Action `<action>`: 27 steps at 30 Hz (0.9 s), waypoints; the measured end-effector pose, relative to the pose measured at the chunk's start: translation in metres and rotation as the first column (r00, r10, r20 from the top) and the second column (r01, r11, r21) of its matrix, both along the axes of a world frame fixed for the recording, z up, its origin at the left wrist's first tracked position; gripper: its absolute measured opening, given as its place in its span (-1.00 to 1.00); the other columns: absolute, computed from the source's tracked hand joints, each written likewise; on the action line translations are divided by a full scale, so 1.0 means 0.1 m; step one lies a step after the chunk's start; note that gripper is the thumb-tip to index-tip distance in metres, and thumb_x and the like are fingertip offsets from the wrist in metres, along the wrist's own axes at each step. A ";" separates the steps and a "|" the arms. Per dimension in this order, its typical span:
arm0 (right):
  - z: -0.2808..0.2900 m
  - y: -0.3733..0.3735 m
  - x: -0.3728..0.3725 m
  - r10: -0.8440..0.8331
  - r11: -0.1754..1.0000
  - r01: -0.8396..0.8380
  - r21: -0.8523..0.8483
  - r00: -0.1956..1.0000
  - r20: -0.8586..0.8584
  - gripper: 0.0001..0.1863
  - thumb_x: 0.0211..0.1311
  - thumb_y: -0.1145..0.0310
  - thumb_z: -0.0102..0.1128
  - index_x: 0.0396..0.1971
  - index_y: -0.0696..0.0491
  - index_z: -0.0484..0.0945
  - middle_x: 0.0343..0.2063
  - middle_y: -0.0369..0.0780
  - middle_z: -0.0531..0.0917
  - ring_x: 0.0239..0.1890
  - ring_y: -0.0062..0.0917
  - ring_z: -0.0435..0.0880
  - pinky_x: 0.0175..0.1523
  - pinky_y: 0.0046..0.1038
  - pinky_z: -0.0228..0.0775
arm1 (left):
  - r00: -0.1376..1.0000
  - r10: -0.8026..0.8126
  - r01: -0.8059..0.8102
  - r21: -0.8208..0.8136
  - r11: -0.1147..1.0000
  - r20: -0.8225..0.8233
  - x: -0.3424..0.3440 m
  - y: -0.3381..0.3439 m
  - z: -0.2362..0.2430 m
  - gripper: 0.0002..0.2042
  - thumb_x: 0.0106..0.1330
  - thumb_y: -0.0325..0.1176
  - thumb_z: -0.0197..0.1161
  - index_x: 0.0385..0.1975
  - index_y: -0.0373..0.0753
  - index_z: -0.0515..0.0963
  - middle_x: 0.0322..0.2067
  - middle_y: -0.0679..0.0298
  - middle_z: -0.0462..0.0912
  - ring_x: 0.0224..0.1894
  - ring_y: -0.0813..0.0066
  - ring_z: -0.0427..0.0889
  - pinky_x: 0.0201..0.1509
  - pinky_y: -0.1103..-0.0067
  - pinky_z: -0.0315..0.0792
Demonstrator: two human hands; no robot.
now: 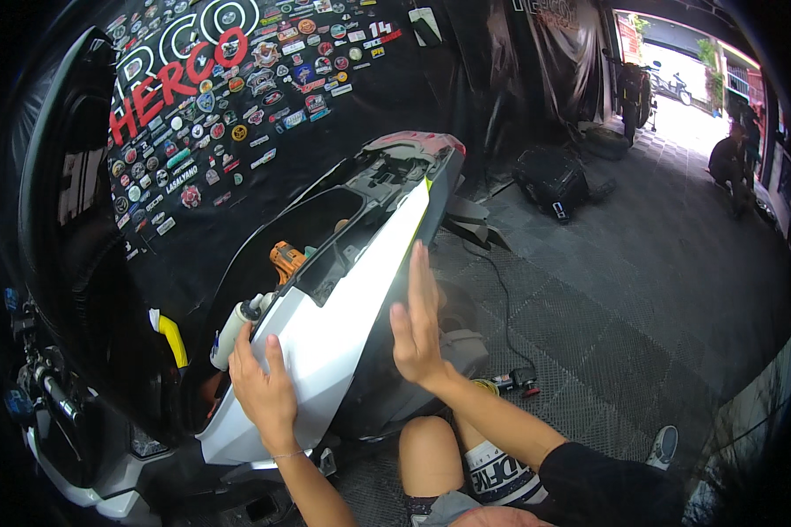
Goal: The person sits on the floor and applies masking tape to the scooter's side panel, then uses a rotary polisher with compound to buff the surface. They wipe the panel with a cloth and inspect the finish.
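A long white side panel (330, 321) runs along the side of a scooter, with a yellow-green strip near its pointed rear end. My left hand (265, 395) rests with spread fingers against the upper front part of this panel, next to a pale bottle (230, 335). My right hand (420, 329) is upright with its palm toward the panel's lower edge and its thumb apart. Whether the right palm touches the panel I cannot tell. Neither hand holds anything. An orange tool (286, 261) lies in the open compartment behind the panel.
The scooter's black seat (75, 220) stands raised at the left. A bent yellow piece (170, 341) sits beside it. A corded power tool (511, 383) lies on the dark tiled floor near my leg. Farther back are a black box (549, 180) and a crouching person (731, 167).
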State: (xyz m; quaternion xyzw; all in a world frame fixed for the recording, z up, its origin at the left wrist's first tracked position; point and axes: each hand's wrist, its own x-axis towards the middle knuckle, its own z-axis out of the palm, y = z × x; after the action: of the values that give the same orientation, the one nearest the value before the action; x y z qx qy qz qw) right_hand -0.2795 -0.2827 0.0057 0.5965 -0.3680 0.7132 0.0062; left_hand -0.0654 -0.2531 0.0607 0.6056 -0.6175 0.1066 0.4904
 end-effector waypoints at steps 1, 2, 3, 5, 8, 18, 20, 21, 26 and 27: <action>0.11 -0.10 -0.08 -0.044 0.999 0.043 0.020 0.999 0.031 -0.21 0.59 0.08 -0.27 0.54 0.34 -0.19 0.55 0.19 -0.08 0.62 0.01 -0.17 0.60 0.03 -0.43 | 1.000 -0.014 0.014 -0.015 1.000 -0.007 -0.04 -0.02 0.01 -0.47 0.48 -0.01 0.13 0.22 -0.34 0.51 0.02 -0.10 0.62 0.12 -0.05 0.56 0.25 0.23 0.37; 0.21 -0.21 -0.13 -0.079 0.996 0.077 0.041 0.995 0.068 -0.20 0.60 0.06 -0.28 0.54 0.33 -0.19 0.55 0.19 -0.08 0.62 0.01 -0.17 0.60 0.03 -0.44 | 1.000 -0.028 0.028 -0.018 0.999 -0.003 -0.06 -0.03 0.02 -0.47 0.48 -0.01 0.14 0.21 -0.35 0.51 0.02 -0.10 0.62 0.12 -0.05 0.56 0.25 0.23 0.37; 0.29 -0.32 -0.16 -0.102 0.993 0.095 0.065 0.989 0.103 -0.20 0.61 0.04 -0.29 0.54 0.33 -0.19 0.55 0.20 -0.08 0.62 0.01 -0.17 0.60 0.03 -0.45 | 1.000 -0.028 0.028 -0.017 0.999 0.001 -0.04 -0.02 0.01 -0.47 0.48 -0.01 0.14 0.21 -0.35 0.51 0.02 -0.11 0.62 0.12 -0.05 0.56 0.25 0.22 0.37; 0.44 -0.51 -0.28 -0.117 0.989 0.100 0.110 0.981 0.156 -0.19 0.62 -0.01 -0.33 0.54 0.33 -0.18 0.55 0.19 -0.07 0.63 -0.02 -0.18 0.60 0.03 -0.46 | 1.000 -0.027 0.027 -0.023 0.999 0.011 -0.01 -0.03 0.00 -0.46 0.47 0.00 0.16 0.20 -0.36 0.52 0.02 -0.11 0.62 0.11 -0.05 0.56 0.24 0.22 0.38; 0.61 -0.59 -0.43 -0.098 0.992 0.077 0.097 0.966 0.239 -0.27 0.63 0.02 -0.32 0.49 0.33 0.04 0.51 0.17 0.12 0.61 -0.04 -0.08 0.59 0.02 -0.39 | 0.999 -0.031 0.031 -0.029 0.999 0.011 -0.03 -0.05 -0.03 -0.47 0.45 -0.01 0.18 0.18 -0.38 0.52 0.02 -0.11 0.62 0.11 -0.06 0.57 0.24 0.22 0.38; 0.51 -0.77 -0.85 -0.221 0.972 0.216 0.094 0.974 0.044 -0.45 0.67 0.14 -0.33 0.39 0.13 0.40 0.51 -0.07 0.24 0.59 -0.25 0.08 0.62 -0.11 -0.35 | 0.999 -0.037 0.038 -0.028 0.999 0.034 0.06 0.00 -0.01 -0.51 0.40 -0.08 0.25 0.17 -0.34 0.53 0.00 -0.09 0.62 0.10 -0.05 0.57 0.23 0.22 0.40; 0.41 -0.85 -0.93 -0.199 0.979 0.199 0.044 0.980 0.016 -0.45 0.67 0.16 -0.31 0.41 0.18 0.34 0.52 -0.04 0.21 0.59 -0.24 0.07 0.62 -0.18 -0.29 | 0.999 -0.038 0.040 -0.042 0.998 0.033 0.03 -0.05 -0.04 -0.48 0.38 -0.04 0.27 0.15 -0.34 0.54 0.01 -0.10 0.62 0.10 -0.05 0.57 0.24 0.21 0.40; 0.36 -0.87 -0.96 -0.199 0.980 0.198 0.026 0.980 0.026 -0.44 0.67 0.16 -0.30 0.43 0.22 0.29 0.53 -0.02 0.19 0.59 -0.23 0.06 0.62 -0.21 -0.26 | 0.998 -0.063 0.063 -0.063 0.996 0.006 0.00 -0.05 -0.04 -0.47 0.37 -0.03 0.27 0.15 -0.35 0.54 0.01 -0.10 0.63 0.10 -0.05 0.58 0.25 0.21 0.40; 0.21 -0.51 -0.47 0.107 0.990 -0.124 0.062 0.968 0.227 -0.35 0.68 0.11 -0.32 0.50 0.31 0.08 0.55 0.01 0.10 0.61 -0.22 -0.01 0.63 -0.26 -0.26 | 0.998 -0.050 0.052 -0.098 0.994 0.026 0.07 -0.01 -0.08 -0.39 0.40 0.05 0.22 0.12 -0.47 0.54 0.03 -0.12 0.64 0.13 -0.05 0.56 0.30 0.21 0.38; 0.28 -0.29 -0.33 0.205 0.970 -0.233 0.072 0.939 0.278 -0.33 0.68 0.08 -0.33 0.50 0.30 0.06 0.56 0.00 0.07 0.62 -0.22 -0.04 0.64 -0.26 -0.29 | 0.998 -0.047 0.051 -0.120 0.992 0.035 0.07 -0.02 -0.07 -0.38 0.42 0.07 0.21 0.13 -0.47 0.54 0.03 -0.13 0.64 0.15 -0.05 0.56 0.33 0.22 0.37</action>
State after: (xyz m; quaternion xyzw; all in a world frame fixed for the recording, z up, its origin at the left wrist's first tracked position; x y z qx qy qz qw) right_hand -0.3120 -0.3119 0.0338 0.5311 -0.3332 0.7637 -0.1539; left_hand -0.0580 -0.2549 0.0540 0.5579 -0.6324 0.1415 0.5184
